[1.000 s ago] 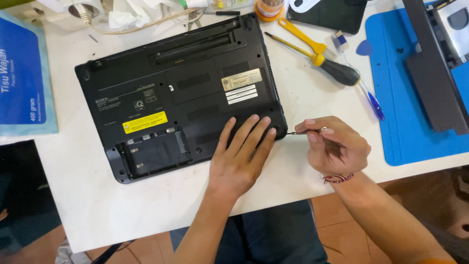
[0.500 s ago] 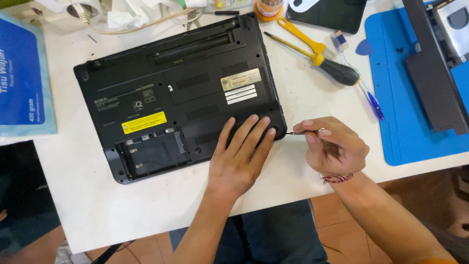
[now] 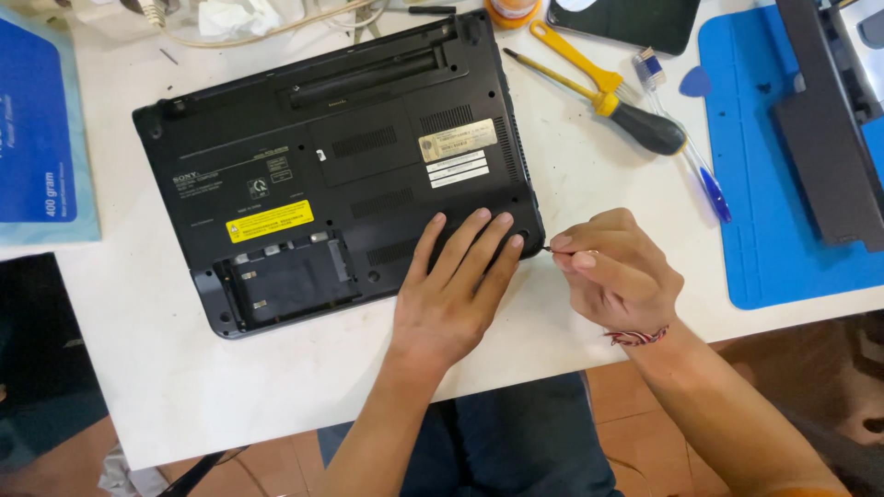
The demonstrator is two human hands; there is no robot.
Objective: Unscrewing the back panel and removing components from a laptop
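Blue packet point(image 3: 37, 129): lies flat at the desk's far left edge, well apart from the work.
Laptop point(image 3: 331, 175): black, underside up on the white desk point(image 3: 138, 368), with a yellow label, pale stickers, vent slots and an uncovered bay at its near-left corner.
Laptop axis: long side runs left to right, tilted so the right end sits farther away; near edge faces the person.
Left hand point(image 3: 456, 294): flat, fingers spread, pressing the laptop's near-right corner.
Right hand point(image 3: 612, 267): closed, pinching a thin dark tool point(image 3: 543, 247) whose tip meets the laptop's right corner.
Open room: bare desk before the laptop.
Right side: yellow-and-black screwdriver point(image 3: 608, 97), blue pen point(image 3: 704, 179), blue mat point(image 3: 783, 184).
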